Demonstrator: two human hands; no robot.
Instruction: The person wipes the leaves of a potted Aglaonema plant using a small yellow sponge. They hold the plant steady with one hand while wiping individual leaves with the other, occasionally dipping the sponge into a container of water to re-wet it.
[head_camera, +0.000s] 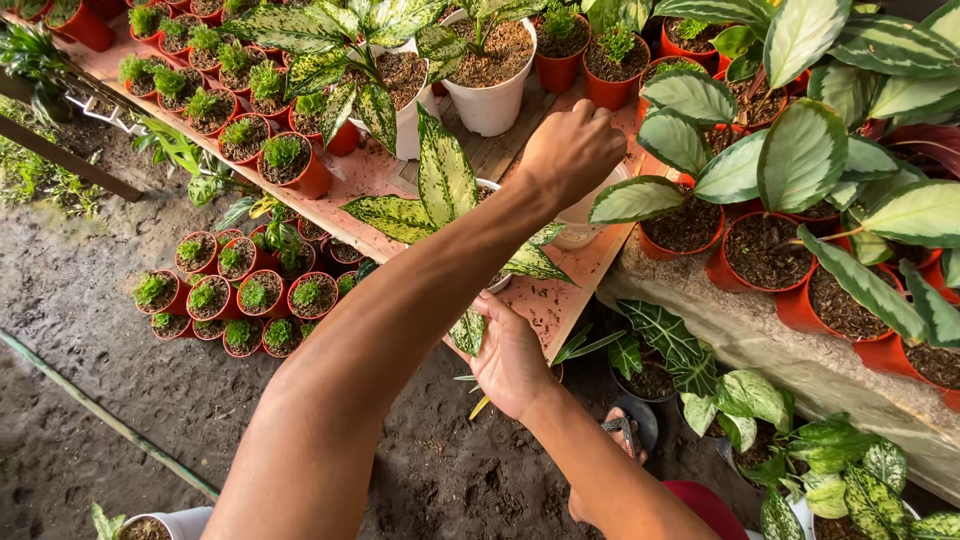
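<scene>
Two hands on the white pot (580, 225) at the worktop (540, 300) edge: left hand (572, 150) clenched above, right hand (510, 362) grasping below; tipping risked, leaves crushed.

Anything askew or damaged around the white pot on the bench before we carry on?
One thing: a yellowed leaf hangs below the bench edge by the right hand, faded against the green speckled leaves. The left hand reaches over the white pot. Nothing looks spilled or tipped.

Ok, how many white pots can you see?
5 white pots: two at the bench's back, one under the left arm, one beneath the left hand, one on the ground bottom left. Leaves may hide more.
</scene>
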